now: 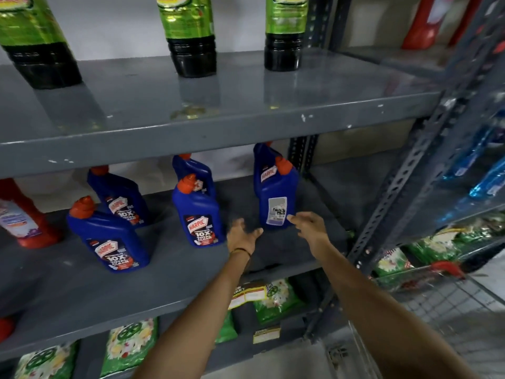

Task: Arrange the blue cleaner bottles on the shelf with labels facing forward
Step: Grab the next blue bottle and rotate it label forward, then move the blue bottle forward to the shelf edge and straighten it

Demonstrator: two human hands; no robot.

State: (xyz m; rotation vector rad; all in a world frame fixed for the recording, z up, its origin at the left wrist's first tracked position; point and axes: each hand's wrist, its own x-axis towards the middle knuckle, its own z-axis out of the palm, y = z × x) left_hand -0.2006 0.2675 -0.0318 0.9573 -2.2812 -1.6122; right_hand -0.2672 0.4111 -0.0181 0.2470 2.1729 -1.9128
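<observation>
Several blue cleaner bottles with orange caps stand on the middle grey shelf (82, 291). The front left bottle (109, 236) and the middle bottle (198, 212) show their labels forward. Another bottle (120, 198) stands behind the left one, and one (194, 170) behind the middle one. The right bottle (277, 198) shows its white back label toward me, with a further bottle (263, 160) behind it. My left hand (241, 233) is open just left of that bottle's base. My right hand (308, 224) is open at its right lower edge, fingertips near or touching it.
A red bottle (21, 214) stands at the shelf's far left. Green-labelled dark bottles (188, 36) line the upper shelf. Green packets (131, 346) lie on the shelf below. A slotted metal upright (396, 192) borders the right side, with blue bottles (486, 170) and a wire basket (437, 291) beyond.
</observation>
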